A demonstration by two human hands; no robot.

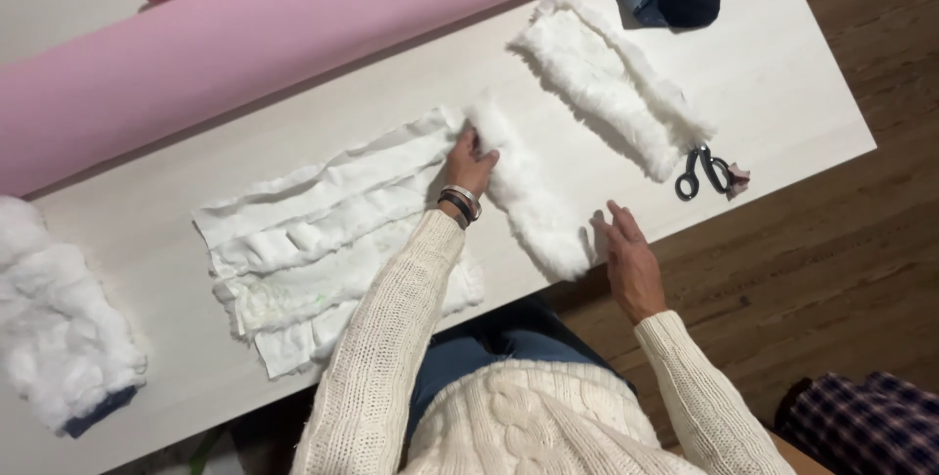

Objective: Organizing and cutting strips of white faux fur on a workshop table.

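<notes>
Pinning the upper end of the white fur strip [528, 196] with the left hand [471, 164], fingers curled onto it beside the stack of white fabric strips [323, 240]; right hand [628, 258] open, flat, just beside the lower end. Best smoothing along the pile, keeping the strip straight on the table [782, 93], clear of the scissors [700, 172]
</notes>
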